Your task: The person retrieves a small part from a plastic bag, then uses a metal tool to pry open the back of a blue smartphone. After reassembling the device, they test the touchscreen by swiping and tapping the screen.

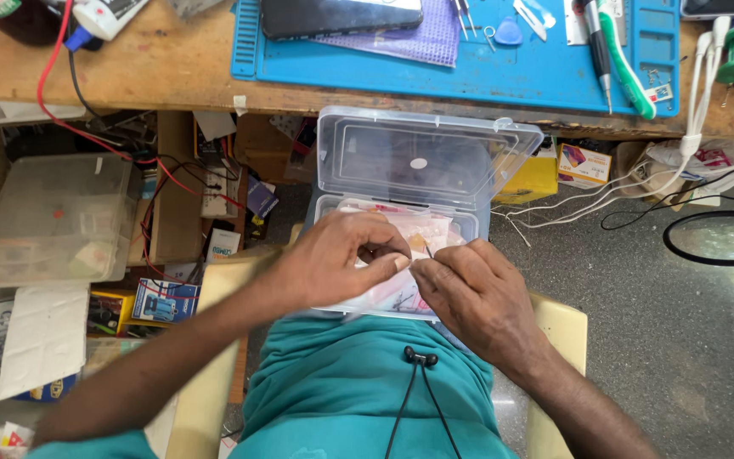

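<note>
A clear plastic box (pixel 469 223) rests on my lap with its lid (pixel 418 157) swung up and back. Inside lie small plastic bags (pixel 439 231) with pink and orange bits. My left hand (pixel 341 259) and my right hand (pixel 477 297) meet over the box's near half. Their fingertips pinch one small clear bag between them; a thin dark piece (pixel 428 252) shows at the fingertips. The hands hide most of the box's contents.
A blue work mat (pixel 469 72) with a dark phone (pixel 341 15), tweezers and screwdrivers (pixel 618 51) lies on the wooden bench (pixel 155 64) ahead. Below left are a clear bin (pixel 53 217), red wires and boxes. White cables (pixel 681 157) hang right over grey floor.
</note>
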Motion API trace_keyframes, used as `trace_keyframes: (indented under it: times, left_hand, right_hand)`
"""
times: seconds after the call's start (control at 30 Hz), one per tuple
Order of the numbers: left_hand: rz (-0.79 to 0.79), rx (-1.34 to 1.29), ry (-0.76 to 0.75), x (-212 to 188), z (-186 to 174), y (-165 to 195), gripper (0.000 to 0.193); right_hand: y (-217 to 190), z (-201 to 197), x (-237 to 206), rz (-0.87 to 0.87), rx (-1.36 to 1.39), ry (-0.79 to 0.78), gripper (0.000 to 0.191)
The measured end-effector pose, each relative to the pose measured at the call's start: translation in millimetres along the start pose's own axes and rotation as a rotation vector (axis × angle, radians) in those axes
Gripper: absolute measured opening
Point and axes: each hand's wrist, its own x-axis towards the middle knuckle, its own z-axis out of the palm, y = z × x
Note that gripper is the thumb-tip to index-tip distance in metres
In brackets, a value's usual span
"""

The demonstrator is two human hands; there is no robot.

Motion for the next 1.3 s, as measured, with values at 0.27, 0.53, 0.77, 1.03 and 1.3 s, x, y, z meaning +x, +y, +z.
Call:
trace_keyframes:
  times: [0.27, 0.53, 0.77, 1.03, 1.3]
  left_hand:
    - [-0.106, 0.167, -0.319, 17, -17, 7, 0.017]
    - [0.096, 0.4, -0.136, 13, -15, 14, 0.013]
    - [0.163, 0.424, -0.111, 15, -19, 32, 0.012]
    - [0.111, 0.419, -0.165, 15, -18, 47, 0.013]
    - [0.086, 0.387, -0.186, 9, -20, 50, 0.012]
  right_hand:
    - [-5, 3, -8, -0.151, -0.024, -0.055, 0.028]
    - [-9, 6, -9, -0.129, 0.051, -0.12, 0.027]
    - [-3, -29, 3, -0.021, 0.093, -0.212, 0.042]
    - [-13, -52, 17, -0.188, -0.179, -0.344, 0.053]
    - [-24, -55, 20, -0.225, -0.163, -0.277, 0.048]
